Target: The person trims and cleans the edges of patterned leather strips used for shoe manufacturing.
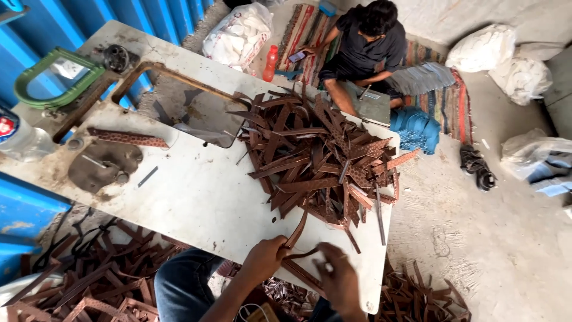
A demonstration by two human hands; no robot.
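At the table's (196, 197) near edge, your left hand (262, 257) is pinching a brown strap (297, 231) trailing from the pile (322, 161). Your right hand (338, 275) is apparently gripping its other end; keep tension even, avoiding snags.

1. A brown leather strap (296, 231) – narrow, curved – rises from the table's near edge towards the heap
2. A second brown strip (301, 255) lies nearly flat just below it, bridging both hands, ends hidden by fingers
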